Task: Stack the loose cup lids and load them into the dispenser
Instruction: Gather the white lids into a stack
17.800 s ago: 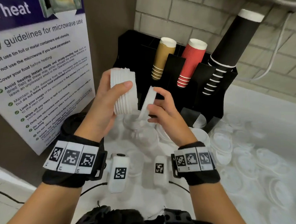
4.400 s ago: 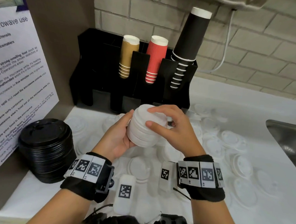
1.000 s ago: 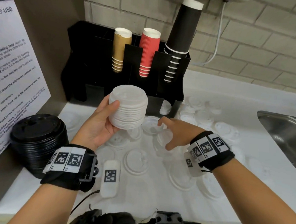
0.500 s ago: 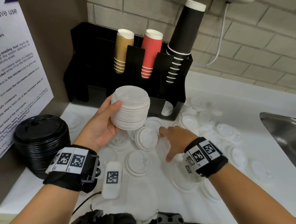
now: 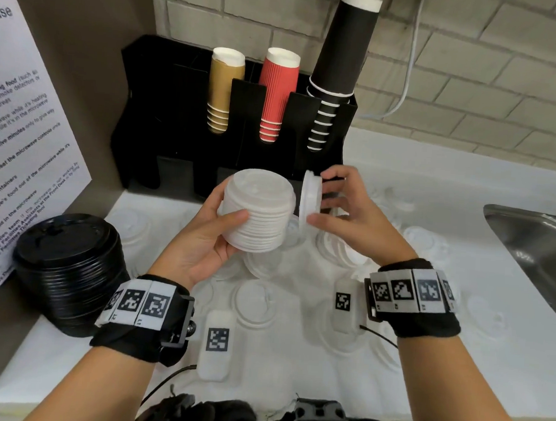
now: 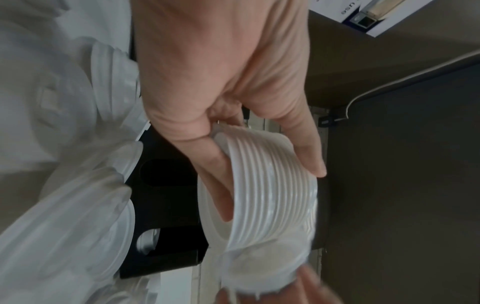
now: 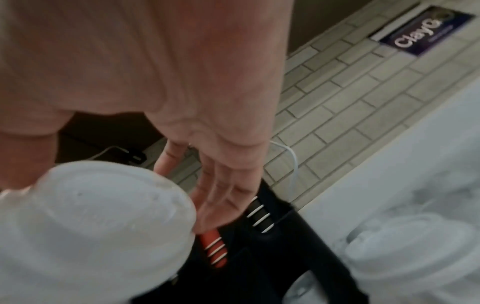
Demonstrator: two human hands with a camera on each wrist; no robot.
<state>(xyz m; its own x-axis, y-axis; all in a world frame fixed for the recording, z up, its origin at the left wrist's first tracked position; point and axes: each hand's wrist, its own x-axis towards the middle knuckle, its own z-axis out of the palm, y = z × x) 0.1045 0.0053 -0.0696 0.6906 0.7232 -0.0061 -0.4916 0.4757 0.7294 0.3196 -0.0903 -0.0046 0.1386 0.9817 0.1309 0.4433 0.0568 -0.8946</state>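
My left hand (image 5: 210,235) grips a stack of white cup lids (image 5: 258,210), held tilted above the counter; the left wrist view shows the stack (image 6: 272,185) between thumb and fingers. My right hand (image 5: 341,211) pinches a single white lid (image 5: 309,201) on edge, just right of the stack's top. That lid (image 7: 103,226) fills the lower left of the right wrist view. Behind them stands the black dispenser (image 5: 178,113) with gold, red and black cup stacks. Several loose white lids (image 5: 258,302) lie on the white counter.
A stack of black lids (image 5: 68,272) sits at the left by a poster panel (image 5: 23,149). A steel sink (image 5: 541,246) lies at the right. A brick wall with a white cable (image 5: 405,71) runs behind the dispenser. More loose lids (image 5: 424,239) lie toward the sink.
My right hand has picked one lid off the counter and lifted it up beside the top of the stack. The left hand tilted the stack toward it.
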